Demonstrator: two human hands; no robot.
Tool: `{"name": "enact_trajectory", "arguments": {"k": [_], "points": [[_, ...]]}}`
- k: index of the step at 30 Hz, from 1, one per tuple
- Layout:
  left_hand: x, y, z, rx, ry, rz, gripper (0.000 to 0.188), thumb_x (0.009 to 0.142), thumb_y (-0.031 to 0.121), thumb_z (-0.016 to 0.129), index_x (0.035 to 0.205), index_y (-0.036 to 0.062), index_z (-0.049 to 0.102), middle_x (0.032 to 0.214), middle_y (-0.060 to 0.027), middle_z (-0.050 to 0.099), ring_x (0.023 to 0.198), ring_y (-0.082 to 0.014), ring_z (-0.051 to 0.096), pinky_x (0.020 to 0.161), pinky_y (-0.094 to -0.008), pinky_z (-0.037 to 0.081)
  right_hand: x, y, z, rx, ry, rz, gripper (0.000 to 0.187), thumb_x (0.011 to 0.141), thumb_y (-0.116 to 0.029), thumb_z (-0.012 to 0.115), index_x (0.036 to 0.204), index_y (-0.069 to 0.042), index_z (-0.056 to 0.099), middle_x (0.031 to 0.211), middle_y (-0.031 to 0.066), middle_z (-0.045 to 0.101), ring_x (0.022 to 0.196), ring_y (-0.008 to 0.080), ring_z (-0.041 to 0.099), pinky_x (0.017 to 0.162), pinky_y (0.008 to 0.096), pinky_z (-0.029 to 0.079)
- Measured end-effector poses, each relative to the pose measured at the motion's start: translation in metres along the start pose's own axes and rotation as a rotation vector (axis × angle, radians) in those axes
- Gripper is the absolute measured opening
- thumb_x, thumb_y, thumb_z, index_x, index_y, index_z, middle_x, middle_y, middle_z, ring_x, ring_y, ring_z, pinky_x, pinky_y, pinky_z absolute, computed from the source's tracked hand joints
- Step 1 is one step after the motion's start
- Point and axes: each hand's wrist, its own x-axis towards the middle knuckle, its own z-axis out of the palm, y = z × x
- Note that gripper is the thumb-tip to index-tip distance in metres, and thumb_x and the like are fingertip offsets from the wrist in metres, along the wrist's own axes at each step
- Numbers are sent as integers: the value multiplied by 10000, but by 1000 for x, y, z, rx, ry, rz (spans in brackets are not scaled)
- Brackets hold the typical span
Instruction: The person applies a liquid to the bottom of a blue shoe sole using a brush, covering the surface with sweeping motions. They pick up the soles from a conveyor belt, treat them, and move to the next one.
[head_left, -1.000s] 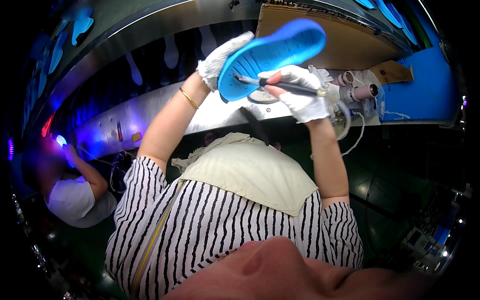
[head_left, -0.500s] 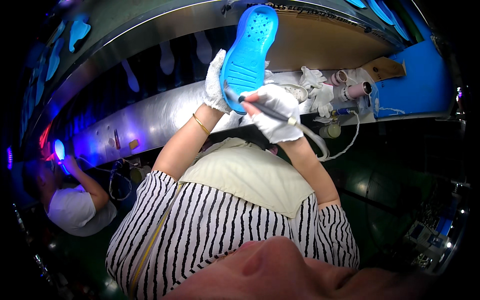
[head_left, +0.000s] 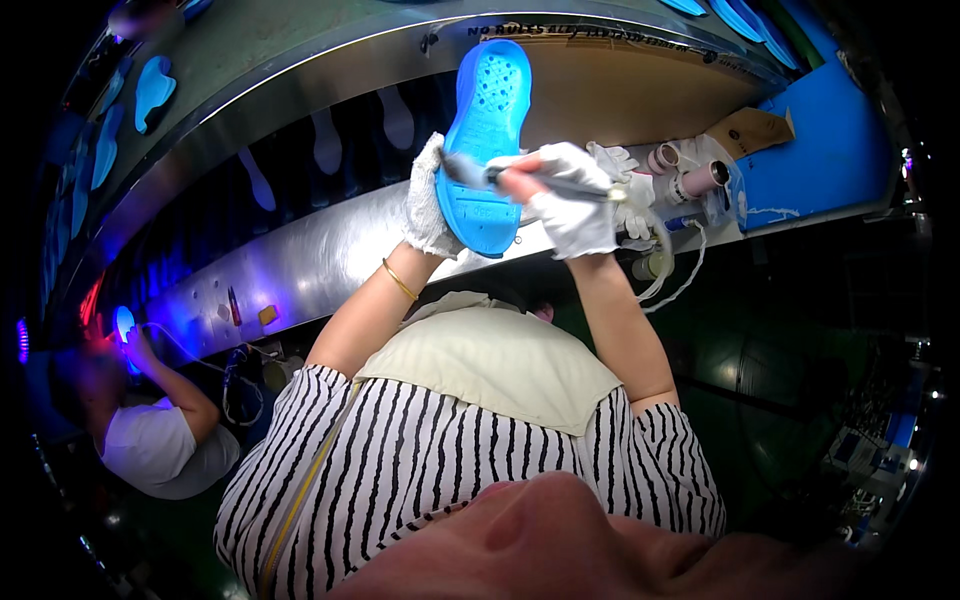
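Observation:
A bright blue shoe sole (head_left: pixel 492 110) is held up, its holed end pointing away and its rounded end toward me. My left hand (head_left: pixel 428 205), in a white knit glove, grips the sole's left edge, with most fingers hidden behind it. In my right hand (head_left: pixel 575 210), also white-gloved with bare fingertips showing, is a brush (head_left: pixel 572 187) with a dark handle and a pale hose at its back end. Its blurred bristles lie over the sole's left middle, close to my left thumb. Whether they touch the surface is hard to see.
A metal ledge (head_left: pixel 310 235) runs behind my hands, carrying white gloves (head_left: pixel 638 192) and a pink cylinder (head_left: pixel 705 180). Beyond are a cardboard panel (head_left: pixel 620 95) and a blue panel (head_left: pixel 835 140). At left, a co-worker (head_left: pixel 160 440) holds a glowing sole (head_left: pixel 124 322).
The sole has come nearer to me and slightly left, along with my left hand. The brush has shifted from the sole's near end toward its middle; my right hand has turned the handle flatter.

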Motion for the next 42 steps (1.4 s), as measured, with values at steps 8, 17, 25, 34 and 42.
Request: {"name": "enact_trajectory", "arguments": {"k": [8, 17, 25, 34, 42], "points": [[-6, -4, 3, -51, -68, -157, 672, 902, 576, 357, 1301, 40, 430, 1154, -176, 567, 975, -317, 607, 844, -452, 517, 31, 22, -24, 44, 200, 99, 107, 772, 36, 669, 849, -9, 610, 861, 107, 667, 682, 127, 636, 618, 231, 507], [-8, 16, 10, 221, 24, -36, 611, 917, 522, 398, 1286, 36, 431, 1105, -181, 585, 893, -276, 641, 772, -375, 556, 40, -2, -44, -560, -231, -460, 202, 677, 93, 656, 826, -40, 627, 897, 121, 651, 799, 212, 640, 716, 290, 508], [-10, 97, 52, 209, -439, 197, 858, 862, 657, 311, 1359, -43, 301, 1264, -266, 455, 1066, -373, 546, 957, -469, 439, 18, -42, -26, 23, -174, -90, 180, 727, 125, 639, 845, -8, 613, 936, 133, 647, 867, 168, 623, 742, 260, 504], [4, 206, 45, -175, -349, 287, 868, 896, 614, 281, 1424, -27, 28, 1478, -252, 88, 1363, -411, 134, 1125, -495, 165, 22, -20, -5, 2, -171, -3, 173, 741, 121, 594, 848, -15, 597, 967, 152, 642, 824, 153, 618, 741, 247, 485], [-53, 263, 38, 2258, 464, 1314, 464, 876, 310, 566, 1237, 22, 520, 1237, -164, 539, 1082, -299, 565, 932, -377, 450, 23, -15, -2, 71, -139, 94, 178, 743, 101, 655, 862, -22, 604, 964, 111, 646, 868, 150, 618, 787, 264, 486]]}}
